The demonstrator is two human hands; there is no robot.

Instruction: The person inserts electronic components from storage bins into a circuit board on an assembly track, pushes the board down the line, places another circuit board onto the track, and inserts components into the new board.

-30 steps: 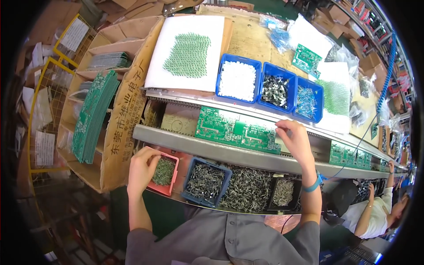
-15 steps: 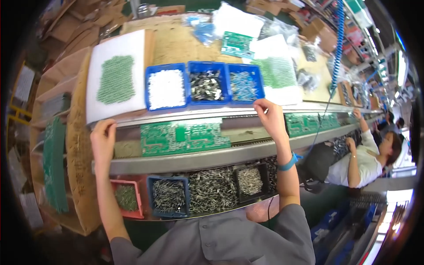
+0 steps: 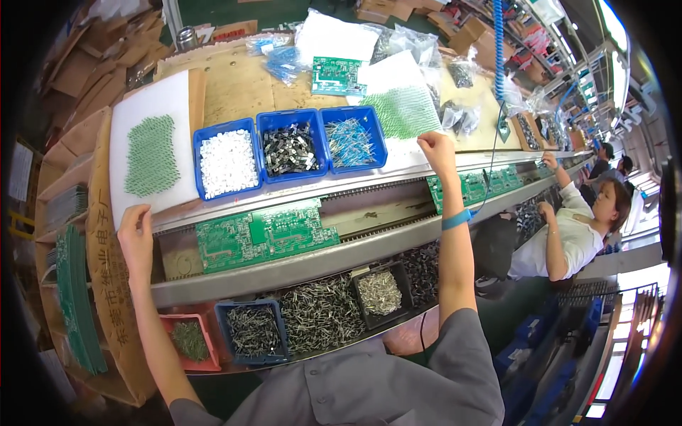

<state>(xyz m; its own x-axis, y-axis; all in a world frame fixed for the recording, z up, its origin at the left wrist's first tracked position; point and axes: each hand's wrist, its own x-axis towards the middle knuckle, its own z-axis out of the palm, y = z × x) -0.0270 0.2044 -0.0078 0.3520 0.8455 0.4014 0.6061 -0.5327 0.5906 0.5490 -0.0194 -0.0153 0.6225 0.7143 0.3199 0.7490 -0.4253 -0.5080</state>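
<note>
My left hand is at the near left corner of a white foam sheet, its fingertips pinched together. Rows of small green parts stand on that sheet. My right hand, with a blue wrist strap, is at the near edge of a second white sheet bearing more green parts. Its fingers are also curled into a pinch. Whatever either hand grips is too small to make out. Between my arms, a green circuit board lies on the conveyor rails.
Blue bins hold white connectors, dark metallic parts and blue components. Nearer are a red bin, a dark blue bin and a black bin. Another board lies rightward. A co-worker sits at right.
The whole view has shifted and tilted. My right hand has moved right, from beside the bin of blue components to the second white sheet's edge. My left hand stays near the foam sheet's corner.
</note>
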